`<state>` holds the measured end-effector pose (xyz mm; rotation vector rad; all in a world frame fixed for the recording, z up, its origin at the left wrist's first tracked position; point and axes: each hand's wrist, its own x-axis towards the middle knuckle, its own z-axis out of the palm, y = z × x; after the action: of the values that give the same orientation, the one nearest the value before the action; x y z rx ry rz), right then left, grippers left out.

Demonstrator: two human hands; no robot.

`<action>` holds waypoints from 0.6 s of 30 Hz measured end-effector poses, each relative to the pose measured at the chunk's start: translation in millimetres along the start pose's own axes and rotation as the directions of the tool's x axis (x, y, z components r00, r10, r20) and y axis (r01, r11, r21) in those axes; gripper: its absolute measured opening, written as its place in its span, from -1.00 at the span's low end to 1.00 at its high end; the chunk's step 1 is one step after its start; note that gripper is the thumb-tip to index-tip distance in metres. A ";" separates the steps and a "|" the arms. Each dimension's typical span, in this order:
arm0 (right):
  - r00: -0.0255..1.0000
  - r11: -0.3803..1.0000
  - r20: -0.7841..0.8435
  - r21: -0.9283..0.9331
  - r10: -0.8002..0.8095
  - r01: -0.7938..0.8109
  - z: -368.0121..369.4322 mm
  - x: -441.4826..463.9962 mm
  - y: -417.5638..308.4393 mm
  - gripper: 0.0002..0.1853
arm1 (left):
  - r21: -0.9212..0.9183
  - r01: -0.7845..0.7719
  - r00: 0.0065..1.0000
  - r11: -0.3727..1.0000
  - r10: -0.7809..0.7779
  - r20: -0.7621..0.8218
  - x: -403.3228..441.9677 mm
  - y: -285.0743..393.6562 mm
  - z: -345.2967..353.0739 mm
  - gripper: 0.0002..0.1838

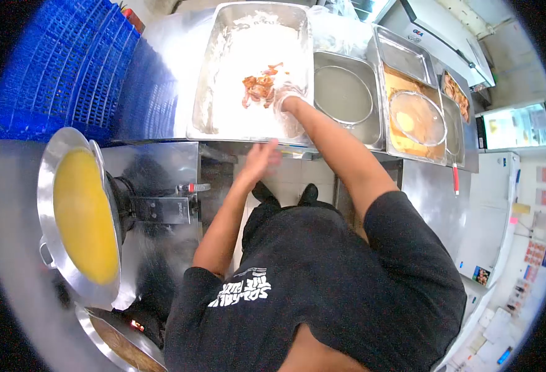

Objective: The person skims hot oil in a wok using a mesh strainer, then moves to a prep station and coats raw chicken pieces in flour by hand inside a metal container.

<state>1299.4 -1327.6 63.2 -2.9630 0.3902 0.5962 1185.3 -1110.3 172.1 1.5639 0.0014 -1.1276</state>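
Observation:
A deep metal tray (199,102) holds white flour (254,46), with several reddish-brown marinated meat pieces (259,88) lying on it. My right hand (289,101), in a clear plastic glove, reaches into the tray just right of the meat. Glare and the crinkled glove obscure its fingers, so I cannot make out whether they grip a piece. My left hand (260,163) is bare and hovers by the tray's near edge. Motion smears its fingers, and no object shows in it.
To the left, a wok (48,204) holds yellow liquid beside blue plastic crates (62,74); another wok (93,322) stands nearer me. On the right are a pan of cloudy liquid (344,93), a strainer (418,118) over orange-brown contents, and a tray of meat (456,93).

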 end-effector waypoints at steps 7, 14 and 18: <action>0.992 0.977 -0.043 0.175 -0.119 0.125 -42.7 -25.4 6.4 -0.65 | -0.392 -0.207 0.976 0.896 0.164 -0.140 26.8 -22.8 10.3 -0.56; 0.990 0.995 0.115 0.069 -0.078 0.070 4.0 -27.7 -20.0 -0.59 | -0.381 -0.188 0.982 0.905 0.170 -0.079 28.1 -22.1 11.6 -0.55; 0.981 0.974 -0.188 0.228 0.055 -0.011 -16.2 -9.8 -10.0 -0.55 | -0.083 0.041 0.962 0.996 -0.017 0.271 -1.8 8.7 -43.5 -0.53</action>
<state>1299.3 -1318.1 82.4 -2.8050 0.4887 0.2453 1216.9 -1079.2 175.0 1.3258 -0.1084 -1.3394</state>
